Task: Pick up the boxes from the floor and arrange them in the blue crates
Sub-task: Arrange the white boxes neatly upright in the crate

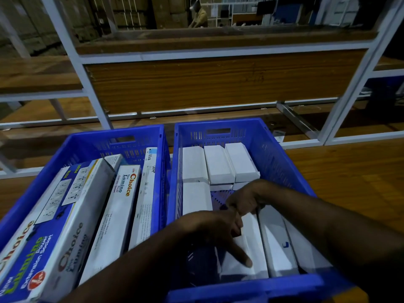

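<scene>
Two blue crates stand side by side on a wooden floor. The left crate holds several long printed boxes lying lengthwise. In the right crate, small white boxes line the far end and more white boxes lie at the near end. Both my hands are inside the right crate. My left hand rests with a straight finger pressing on a white box near the front wall. My right hand curls its fingers over the far end of that same box.
A white metal rack with wooden shelves stands right behind the crates. A person bends over far in the background. Wooden floor stretches to the right of the crates.
</scene>
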`<state>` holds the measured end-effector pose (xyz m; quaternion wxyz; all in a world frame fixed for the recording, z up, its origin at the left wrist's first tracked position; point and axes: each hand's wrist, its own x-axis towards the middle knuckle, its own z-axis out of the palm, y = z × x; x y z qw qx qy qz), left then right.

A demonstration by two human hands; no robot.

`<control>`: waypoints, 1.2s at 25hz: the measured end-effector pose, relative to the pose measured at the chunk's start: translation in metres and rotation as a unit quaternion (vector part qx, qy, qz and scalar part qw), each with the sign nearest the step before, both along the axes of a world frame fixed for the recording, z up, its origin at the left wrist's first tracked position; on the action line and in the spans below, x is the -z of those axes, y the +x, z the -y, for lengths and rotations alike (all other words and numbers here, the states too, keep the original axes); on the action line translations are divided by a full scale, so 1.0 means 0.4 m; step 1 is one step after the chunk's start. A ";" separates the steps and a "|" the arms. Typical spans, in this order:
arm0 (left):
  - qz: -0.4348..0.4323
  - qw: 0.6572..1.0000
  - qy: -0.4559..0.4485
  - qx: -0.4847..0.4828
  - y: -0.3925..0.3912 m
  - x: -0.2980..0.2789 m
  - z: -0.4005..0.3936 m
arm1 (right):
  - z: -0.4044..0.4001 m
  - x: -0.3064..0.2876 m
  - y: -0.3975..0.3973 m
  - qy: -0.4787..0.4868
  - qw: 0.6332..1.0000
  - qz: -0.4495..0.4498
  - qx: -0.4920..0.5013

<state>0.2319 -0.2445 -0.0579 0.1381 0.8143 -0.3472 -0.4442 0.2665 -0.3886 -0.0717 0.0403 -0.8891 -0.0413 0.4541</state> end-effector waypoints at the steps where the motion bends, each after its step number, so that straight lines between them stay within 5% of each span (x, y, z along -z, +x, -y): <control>1: -0.012 0.999 0.036 0.001 -0.005 0.001 0.001 | 0.000 -0.001 0.007 -0.004 1.000 0.011 -0.010; 5: -0.017 0.991 0.110 0.069 -0.003 0.013 0.016 | 0.003 -0.001 0.008 -0.009 0.999 0.002 -0.034; 8: 0.001 0.998 0.009 0.068 0.002 -0.034 -0.003 | 0.020 -0.012 0.013 -0.012 0.999 -0.027 0.022; 13: -0.090 0.985 -0.132 -0.065 0.030 -0.094 -0.076 | 0.040 -0.051 0.005 0.020 0.998 -0.038 0.037; 17: -0.081 0.962 -0.212 -0.150 0.047 -0.122 -0.107 | 0.065 -0.069 -0.007 0.066 0.992 -0.080 0.074; 25: -0.126 0.881 -0.347 -0.295 0.107 -0.132 -0.149 | 0.124 -0.164 -0.096 0.152 0.968 0.033 0.195; 30: -0.122 0.817 -0.409 -0.387 0.109 -0.123 -0.122 | 0.112 -0.230 -0.205 0.190 0.972 0.088 0.110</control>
